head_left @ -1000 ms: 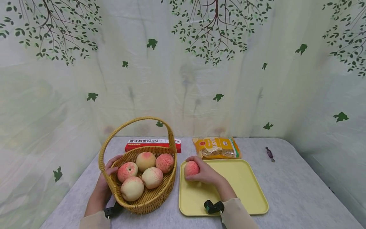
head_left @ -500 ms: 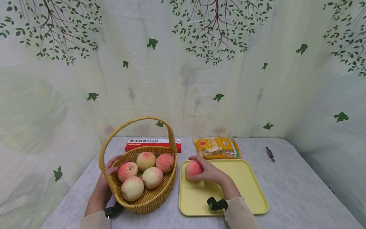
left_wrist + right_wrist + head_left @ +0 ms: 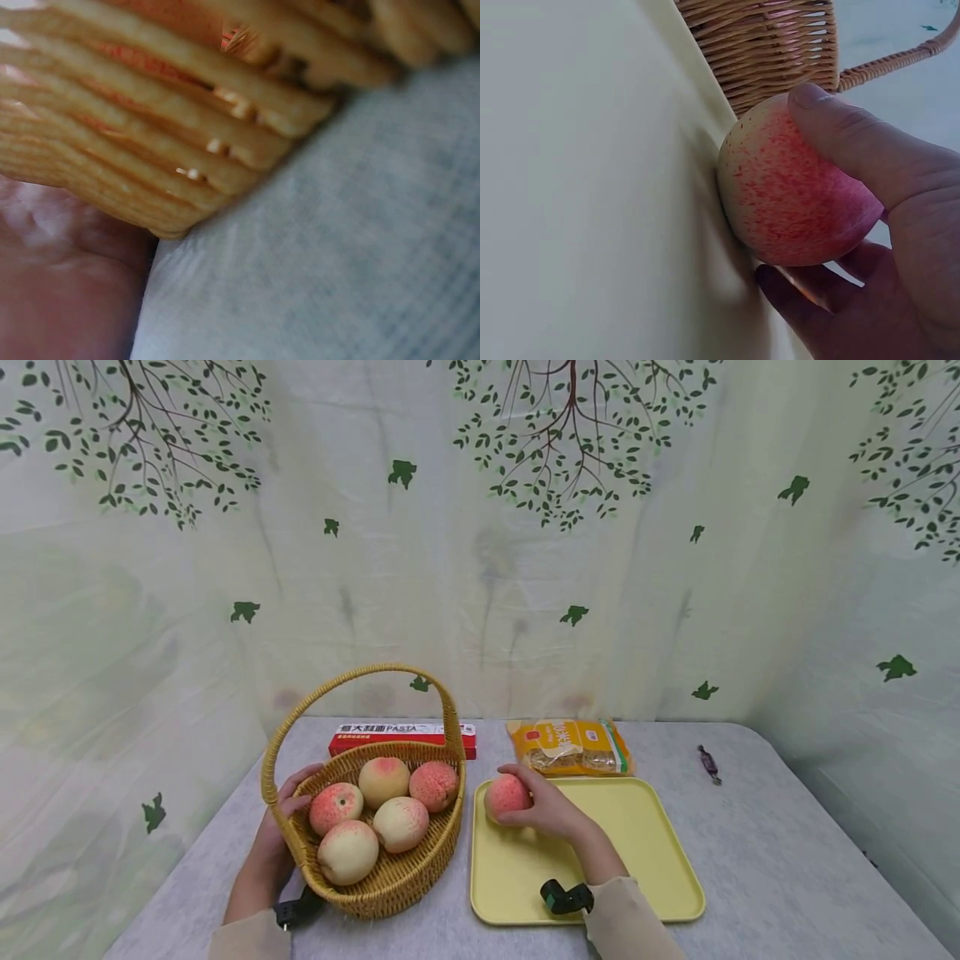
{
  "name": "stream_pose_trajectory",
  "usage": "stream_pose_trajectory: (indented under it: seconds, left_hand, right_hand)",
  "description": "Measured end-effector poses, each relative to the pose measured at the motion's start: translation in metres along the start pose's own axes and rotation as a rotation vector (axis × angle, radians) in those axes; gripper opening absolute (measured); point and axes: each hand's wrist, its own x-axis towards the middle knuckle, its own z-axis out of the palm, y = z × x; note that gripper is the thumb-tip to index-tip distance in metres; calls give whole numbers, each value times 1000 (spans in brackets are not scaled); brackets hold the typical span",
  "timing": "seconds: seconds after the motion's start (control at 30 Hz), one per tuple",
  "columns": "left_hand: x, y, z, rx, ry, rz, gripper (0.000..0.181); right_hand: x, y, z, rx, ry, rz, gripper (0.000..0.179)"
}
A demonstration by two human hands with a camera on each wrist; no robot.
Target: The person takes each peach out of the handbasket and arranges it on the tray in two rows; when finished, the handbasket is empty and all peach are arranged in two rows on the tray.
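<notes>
A wicker basket [image 3: 390, 893] with a tall arched handle stands on the left of the table with several peaches [image 3: 401, 824] in it. My left hand [image 3: 273, 843] grips its left side, thumb over the rim; the left wrist view has the woven wall [image 3: 150, 112] up close and only part of the palm. On the far left part of a yellow tray [image 3: 600, 860], my right hand [image 3: 551, 810] holds a pink-red peach [image 3: 506, 797] between thumb and fingers. In the right wrist view this peach [image 3: 795, 187] is low against the tray; whether it touches cannot be told.
Behind the basket lies a red and white pasta box [image 3: 401, 739]. An orange food packet [image 3: 572, 747] sits just beyond the tray's far edge. Farther right is a small dark purple wrapped item [image 3: 708, 764]. A leaf-printed curtain [image 3: 480, 568] hangs behind the table.
My right hand, with the peach in its grip, has shifted slightly to the right and a little farther back. The left hand and the basket stay as they were.
</notes>
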Motion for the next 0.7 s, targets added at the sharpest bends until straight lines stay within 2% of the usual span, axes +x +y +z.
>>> stream_pose_trajectory:
  seconds: [0.17,0.37,0.57,0.7]
  left_hand:
    - [0,-1,-1,0,-4,11,48]
    - [0,-1,-2,-11,-6,0,49]
    - [2,-1,-2,17,7,-13,48]
    - [2,1,-1,13,8,-30,47]
  right_hand:
    - [-1,-10,0,-77,44,-36,75]
    - [-3,-31,-2,-151,129,-122,64]
    - [-3,-52,1,-85,169,-199,56]
    - [-4,-64,7,-21,152,-284,55]
